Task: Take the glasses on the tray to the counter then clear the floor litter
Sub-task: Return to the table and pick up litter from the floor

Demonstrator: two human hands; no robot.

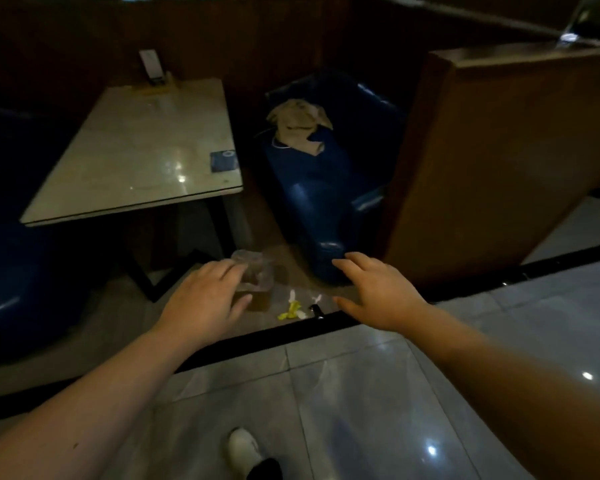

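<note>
Fingers of left hand curl over clear plastic wrapper — I cannot confirm firm grip. Right hand spread wide, holding nothing, hovering beside blue seat. Litter — yellow scrap, white bits — lies on floor between hands, below table.

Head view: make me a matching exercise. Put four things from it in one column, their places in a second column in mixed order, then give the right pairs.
Things
1. crumpled beige cloth
2. yellow litter scrap
3. blue card
4. white shoe

Places
A. on the grey tiled floor at the bottom of the view
B. on the blue seat
C. on the floor between the two hands
D. on the table, near its right edge

Pairs: 1-B, 2-C, 3-D, 4-A
</note>
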